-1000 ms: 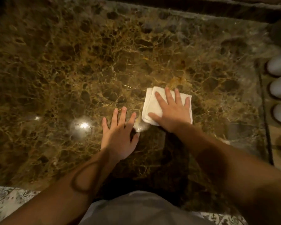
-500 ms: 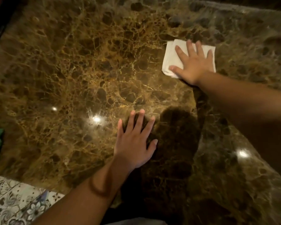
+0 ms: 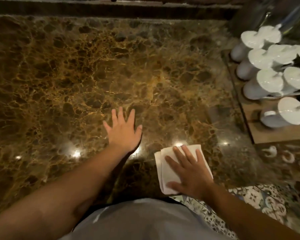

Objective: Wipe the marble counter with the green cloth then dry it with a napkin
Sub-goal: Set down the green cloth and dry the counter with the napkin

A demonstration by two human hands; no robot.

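The brown marble counter (image 3: 76, 75) fills most of the view. A folded white napkin (image 3: 160, 168) lies at the counter's near edge. My right hand (image 3: 189, 170) presses flat on the napkin, fingers spread over it. My left hand (image 3: 123, 130) rests flat on the bare marble to the left and further in, fingers apart, holding nothing. The green cloth is out of view.
Several white cups (image 3: 268, 84) stand upside down on a wooden tray (image 3: 277, 134) at the counter's right side. A dark raised ledge (image 3: 111, 7) runs along the far edge. Patterned floor tiles (image 3: 263, 201) show below the near edge on the right.
My right hand has pulled the napkin from the far part of the counter back to the near edge. The left hand stays flat on the marble. The view has shifted right.
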